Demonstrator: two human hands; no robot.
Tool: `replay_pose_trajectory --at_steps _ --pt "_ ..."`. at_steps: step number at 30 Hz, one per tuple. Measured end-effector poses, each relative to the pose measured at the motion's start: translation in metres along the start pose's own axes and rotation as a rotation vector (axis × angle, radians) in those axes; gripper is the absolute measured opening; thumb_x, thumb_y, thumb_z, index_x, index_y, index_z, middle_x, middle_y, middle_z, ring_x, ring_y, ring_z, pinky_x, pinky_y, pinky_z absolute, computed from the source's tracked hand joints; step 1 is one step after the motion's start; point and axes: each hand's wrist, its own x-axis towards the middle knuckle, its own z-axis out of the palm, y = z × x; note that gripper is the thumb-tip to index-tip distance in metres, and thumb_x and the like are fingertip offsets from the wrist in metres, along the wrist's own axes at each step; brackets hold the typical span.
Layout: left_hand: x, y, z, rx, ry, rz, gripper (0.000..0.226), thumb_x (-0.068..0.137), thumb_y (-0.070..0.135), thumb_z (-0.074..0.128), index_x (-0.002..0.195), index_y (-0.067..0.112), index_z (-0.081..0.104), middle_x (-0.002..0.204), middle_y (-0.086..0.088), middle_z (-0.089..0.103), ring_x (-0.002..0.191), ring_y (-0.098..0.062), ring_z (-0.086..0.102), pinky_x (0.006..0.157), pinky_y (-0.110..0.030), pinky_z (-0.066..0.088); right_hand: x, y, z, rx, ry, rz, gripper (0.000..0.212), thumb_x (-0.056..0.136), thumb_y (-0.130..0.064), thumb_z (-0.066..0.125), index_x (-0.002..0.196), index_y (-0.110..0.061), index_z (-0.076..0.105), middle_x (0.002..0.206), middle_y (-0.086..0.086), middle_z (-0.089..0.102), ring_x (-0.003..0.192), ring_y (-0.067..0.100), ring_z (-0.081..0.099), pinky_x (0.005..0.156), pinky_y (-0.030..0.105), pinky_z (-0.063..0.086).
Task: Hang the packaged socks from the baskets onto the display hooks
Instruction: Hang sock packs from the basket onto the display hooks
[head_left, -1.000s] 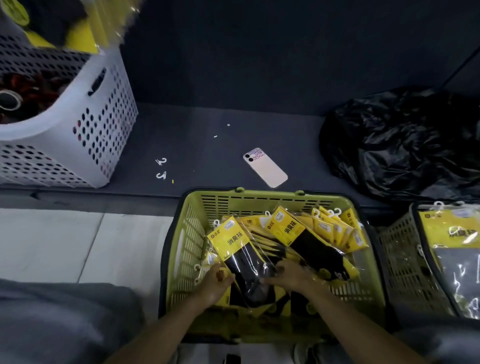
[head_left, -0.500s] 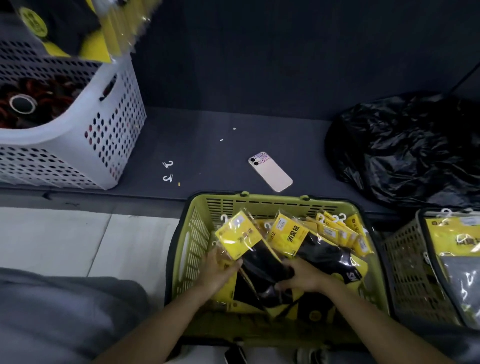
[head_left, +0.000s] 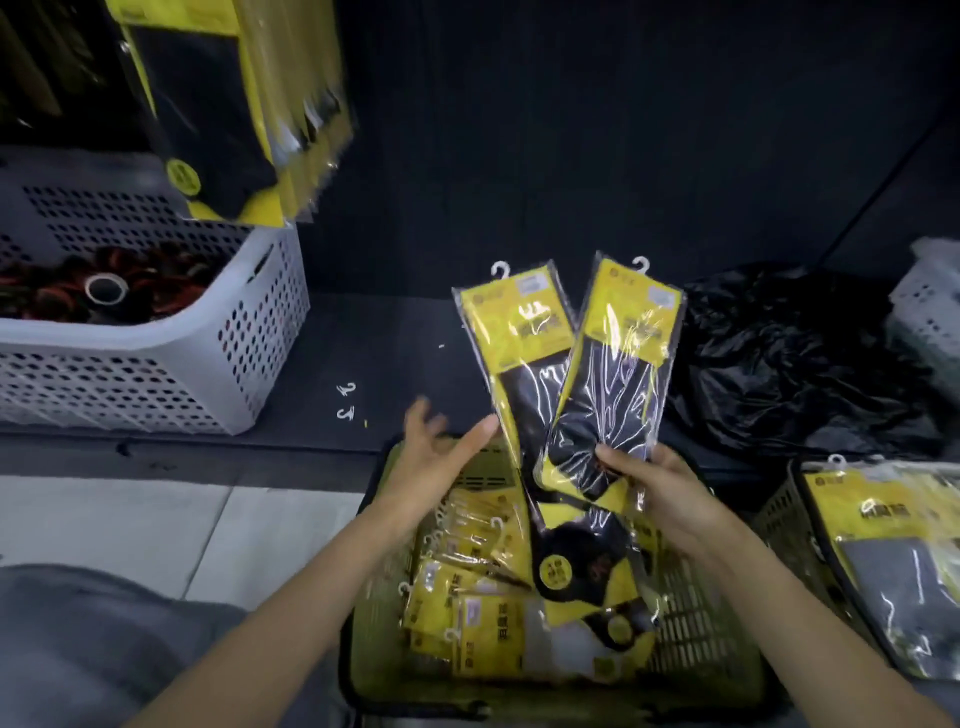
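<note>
Sock packs (head_left: 618, 364), two, fanned upright, have come up out of the green basket (head_left: 696, 623) where both hands were digging; right hand (head_left: 670, 493) pinches their lower ends, left hand (head_left: 431, 462) spread wide, holding nothing, just beside. Ready for hanging, I judge.

The right grip (head_left: 660, 488) pinches two sock packs (head_left: 618, 364) by their lower ends. They fan upward, hooks on top, above the green basket (head_left: 696, 634), which holds more packs. The left grip (head_left: 431, 467) is spread open, its forefinger just beside the left pack. A white basket (head_left: 156, 374) stands far left, a black bag (head_left: 789, 364) right.
</note>
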Motion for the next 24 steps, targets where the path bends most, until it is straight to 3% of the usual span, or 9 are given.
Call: replay_pose_trajectory --at_steps 3,5,10,13,14,17,20,22,24 --pt "-0.014 0.017 0.013 0.090 -0.335 -0.118 0.111 0.052 0.088 0.046 0.146 0.032 0.027 0.152 -0.002 0.035 0.132 -0.022 0.043 0.109 -0.037 0.037 -0.008 -0.032 0.021 0.090 -0.002 -0.126 0.030 0.073 -0.021 0.074 0.099 -0.023 0.059 0.081 -0.012 0.075 0.081 0.009 0.072 0.064 0.025 0.057" --pt "-0.019 0.029 0.017 0.039 -0.353 -0.076 0.091 0.065 0.081 0.036 0.143 0.035 0.033 0.144 -0.001 0.047 0.128 -0.019 0.049 0.100 -0.029 0.042 -0.012 -0.048 0.035 0.037 -0.037 -0.187 0.041 0.068 -0.029 0.076 0.107 -0.021 0.065 0.097 -0.007 0.075 0.093 0.010 0.070 0.071 0.023 0.053" --pt "-0.020 0.061 -0.007 0.018 -0.152 0.123 0.060 0.078 0.066 0.041 0.116 0.025 0.063 0.116 0.020 0.064 0.111 0.005 0.056 0.098 -0.014 0.039 -0.013 -0.071 0.057 -0.053 -0.113 -0.248 0.066 0.070 -0.021 0.080 0.130 -0.021 0.050 0.119 -0.001 0.068 0.105 0.014 0.067 0.093 0.033 0.053" --pt "-0.015 0.066 -0.021 0.033 -0.071 0.183 0.050 0.087 0.048 0.056 0.114 0.007 0.064 0.114 -0.007 0.070 0.109 -0.021 0.064 0.102 -0.035 0.045 -0.012 -0.081 0.069 -0.134 -0.181 -0.298 0.067 0.063 -0.026 0.083 0.121 -0.037 0.051 0.111 -0.017 0.069 0.102 0.003 0.066 0.086 0.019 0.052" --pt "-0.013 0.069 -0.027 0.024 -0.057 0.213 0.046 0.087 0.042 0.060 0.114 0.006 0.064 0.112 -0.009 0.070 0.107 -0.024 0.065 0.098 -0.034 0.048 -0.012 -0.086 0.073 -0.157 -0.171 -0.315 0.067 0.062 -0.027 0.084 0.116 -0.044 0.049 0.107 -0.024 0.067 0.102 0.001 0.065 0.088 0.019 0.051" --pt "-0.006 0.084 -0.044 0.026 -0.045 0.345 0.022 0.081 0.028 0.068 0.102 0.021 0.067 0.097 0.011 0.074 0.091 -0.007 0.070 0.072 -0.011 0.050 -0.008 -0.105 0.086 -0.126 -0.136 -0.410 0.062 0.062 -0.038 0.080 0.118 -0.038 0.054 0.109 -0.018 0.069 0.105 0.007 0.065 0.097 0.029 0.048" --pt "0.002 0.105 -0.064 0.093 -0.003 0.474 0.025 0.078 0.016 0.075 0.099 0.023 0.065 0.093 0.019 0.073 0.084 0.001 0.068 0.066 -0.006 0.047 -0.002 -0.134 0.102 0.036 -0.015 -0.503 0.042 0.077 -0.041 0.068 0.113 -0.020 0.062 0.109 0.003 0.072 0.101 0.018 0.068 0.090 0.032 0.053" --pt "0.007 0.121 -0.077 0.135 0.034 0.566 0.023 0.077 0.022 0.076 0.096 0.025 0.064 0.089 0.022 0.072 0.080 0.004 0.067 0.064 -0.005 0.046 0.003 -0.155 0.113 0.056 0.074 -0.546 0.023 0.090 -0.034 0.059 0.105 -0.016 0.064 0.108 0.008 0.071 0.102 0.021 0.067 0.092 0.036 0.052" --pt "0.009 0.140 -0.087 0.136 0.097 0.639 0.017 0.079 0.041 0.066 0.078 0.026 0.060 0.066 0.015 0.066 0.062 0.002 0.061 0.058 -0.006 0.042 0.007 -0.174 0.123 0.068 0.102 -0.582 0.016 0.095 -0.026 0.056 0.102 -0.015 0.065 0.106 0.009 0.072 0.099 0.019 0.068 0.084 0.030 0.055"
